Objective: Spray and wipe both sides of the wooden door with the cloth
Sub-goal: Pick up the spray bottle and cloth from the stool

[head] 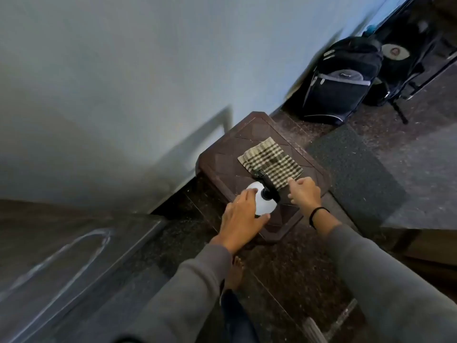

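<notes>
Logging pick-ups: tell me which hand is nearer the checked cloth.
Right. The right hand has its forefinger at the near edge of the cloth; the left hand is farther back, wrapped round the white spray bottle beside that edge.

Bottle (pixel 262 202) and cloth (pixel 270 160) on stool (pixel 222 164)
</notes>
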`<state>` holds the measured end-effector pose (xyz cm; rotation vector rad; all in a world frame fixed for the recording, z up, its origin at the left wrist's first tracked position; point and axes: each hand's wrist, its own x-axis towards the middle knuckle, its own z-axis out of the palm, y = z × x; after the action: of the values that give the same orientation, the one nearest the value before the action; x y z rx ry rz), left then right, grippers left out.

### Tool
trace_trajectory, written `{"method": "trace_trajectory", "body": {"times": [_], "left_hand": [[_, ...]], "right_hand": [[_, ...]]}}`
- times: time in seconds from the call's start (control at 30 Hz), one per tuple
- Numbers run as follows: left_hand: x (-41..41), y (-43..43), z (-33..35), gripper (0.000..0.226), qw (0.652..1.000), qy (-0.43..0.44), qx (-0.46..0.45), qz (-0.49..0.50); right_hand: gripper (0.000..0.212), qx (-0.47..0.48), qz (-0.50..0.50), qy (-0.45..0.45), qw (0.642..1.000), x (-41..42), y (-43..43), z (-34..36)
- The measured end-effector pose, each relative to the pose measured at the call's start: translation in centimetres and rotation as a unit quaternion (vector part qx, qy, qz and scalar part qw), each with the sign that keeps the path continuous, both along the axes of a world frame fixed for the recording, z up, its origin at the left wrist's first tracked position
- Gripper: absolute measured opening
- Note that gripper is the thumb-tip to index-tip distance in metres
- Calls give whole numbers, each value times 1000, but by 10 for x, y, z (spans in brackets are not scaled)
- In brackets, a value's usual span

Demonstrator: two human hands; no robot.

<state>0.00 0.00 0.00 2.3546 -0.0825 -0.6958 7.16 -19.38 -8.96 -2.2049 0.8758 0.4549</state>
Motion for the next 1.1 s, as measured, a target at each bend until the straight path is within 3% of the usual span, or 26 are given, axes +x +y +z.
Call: {"method": "trace_trajectory", "body": {"times": [0.1, 0.2, 0.23, 0.37, 0.5, 0.63, 0.8, 0.87, 1.0, 1.1], "left_hand": [[8, -20, -6, 59, 996, -4, -44, 74], [15, -32, -8, 44, 988, 9, -50, 146], [18, -33, -8, 41, 985, 12, -51, 163], [21, -36, 2, 41, 985, -5, -53, 165], [15, -26, 3, 37, 978, 8, -72, 198], [1, -8, 12, 34, 969, -6, -101, 226], [-19, 19, 42, 34, 960, -50, -113, 250], [-30, 31, 58, 31, 950, -44, -149, 272], [-56, 53, 99, 30, 909, -34, -263, 323], [-86, 74, 133, 40, 895, -60, -306, 319]], "right_hand": [[51, 91, -159, 16, 983, 23, 2, -11], [84, 179, -262, 18, 948, 37, 8, -17], [83, 184, -279, 23, 942, 40, 9, -19], [31, 192, -270, 5, 943, 42, 7, -14], [19, 272, -252, -59, 927, 36, 7, 5], [68, 233, -167, -73, 955, 21, 9, 33], [20, 175, 38, -115, 977, -28, 23, 81], [21, 152, 135, -99, 974, -52, 33, 105], [58, 179, 288, -78, 937, -107, 61, 146], [45, 190, 391, -68, 898, -147, 85, 167]]}}
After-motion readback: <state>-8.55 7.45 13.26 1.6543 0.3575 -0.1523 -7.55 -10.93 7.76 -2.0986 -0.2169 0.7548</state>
